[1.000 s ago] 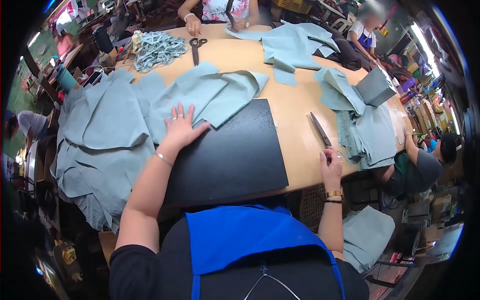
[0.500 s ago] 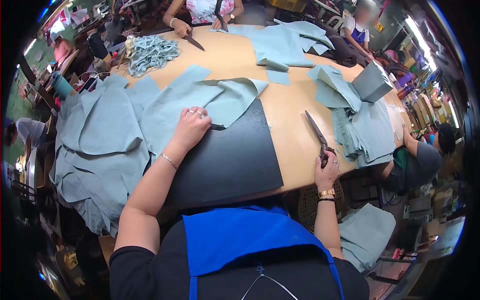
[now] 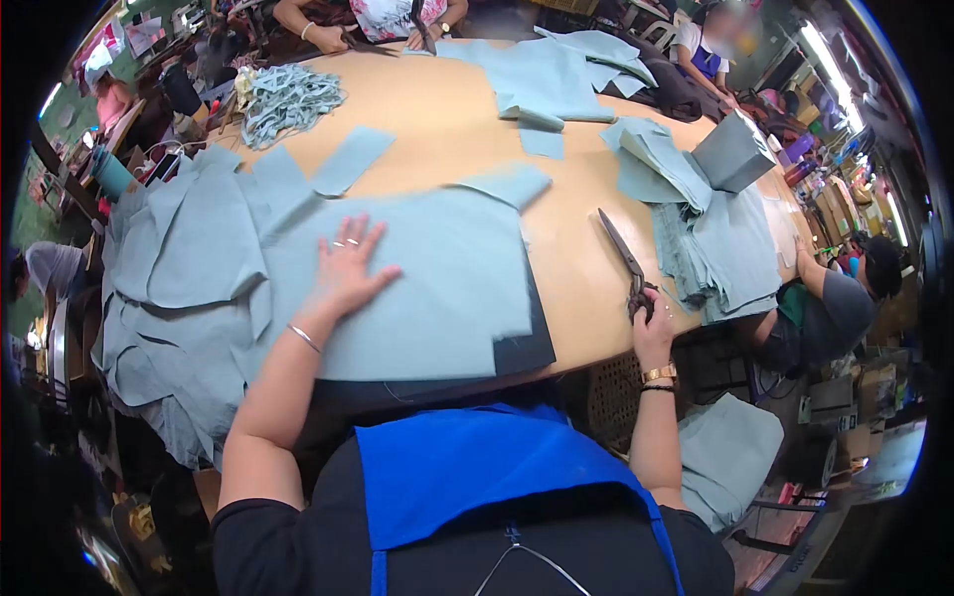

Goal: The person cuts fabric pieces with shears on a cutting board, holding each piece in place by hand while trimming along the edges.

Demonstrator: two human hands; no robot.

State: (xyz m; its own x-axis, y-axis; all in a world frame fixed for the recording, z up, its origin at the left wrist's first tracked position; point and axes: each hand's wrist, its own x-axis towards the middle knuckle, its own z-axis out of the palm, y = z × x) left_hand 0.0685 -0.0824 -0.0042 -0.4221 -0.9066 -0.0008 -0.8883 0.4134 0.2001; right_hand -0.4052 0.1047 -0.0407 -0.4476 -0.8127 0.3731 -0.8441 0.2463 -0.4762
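My left hand (image 3: 353, 266) lies with spread fingers on a light blue-green fabric piece (image 3: 437, 288). That piece is spread over a black board (image 3: 527, 358), whose right side and front edge still show. In my right hand (image 3: 651, 323) is a pair of dark scissors (image 3: 623, 248), held by the handles with the blades pointing away over the table. The far right corner of the fabric piece looks folded or lifted and is slightly blurred.
Heaped fabric pieces (image 3: 189, 258) lie at the left. A fabric stack (image 3: 730, 258) with a grey block (image 3: 733, 154) stands at the right. Tangled fabric strips (image 3: 288, 104) sit at the far left. Across the table (image 3: 447, 109), a person holds scissors; other people are on both sides.
The fabric piece, bunched under my left hand before, now lies spread over most of the black board. My left hand has opened and shifted left. My right hand keeps the scissors nearly in place.
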